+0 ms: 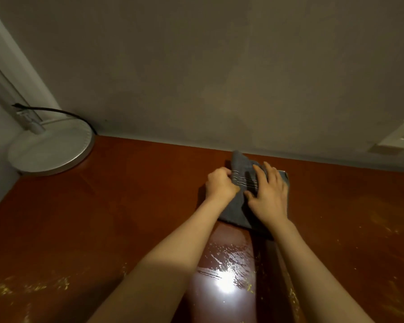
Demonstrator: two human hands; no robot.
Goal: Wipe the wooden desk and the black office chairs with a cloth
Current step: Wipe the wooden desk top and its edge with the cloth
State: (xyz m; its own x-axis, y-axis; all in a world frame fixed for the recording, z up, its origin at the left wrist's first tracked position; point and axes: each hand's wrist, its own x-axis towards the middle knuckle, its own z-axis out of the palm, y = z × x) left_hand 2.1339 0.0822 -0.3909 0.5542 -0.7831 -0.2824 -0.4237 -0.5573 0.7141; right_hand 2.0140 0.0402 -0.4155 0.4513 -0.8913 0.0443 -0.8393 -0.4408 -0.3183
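soft grey folded cloth with thin dark stripes (243, 206) lies flat on the shiny red-brown wooden desk (126, 206), at the far edge, close to the grey wall (196, 66). one corner of the cloth sticks up against the wall.

left hand (219, 186) is curled shut and pinches the cloth's left edge. right hand (269, 193) is spread flat with fingers apart, pressing down on top of the cloth.

the cloth looks light and floppy. i think it will bunch up if pushed from one side, so a flat palm on the middle is the best hold. the desk near the cloth looks wet and slick, so the cloth should slide easily.

the round white lamp base (51, 150) sits far to the left of the cloth, in the corner. no black chairs are in view.
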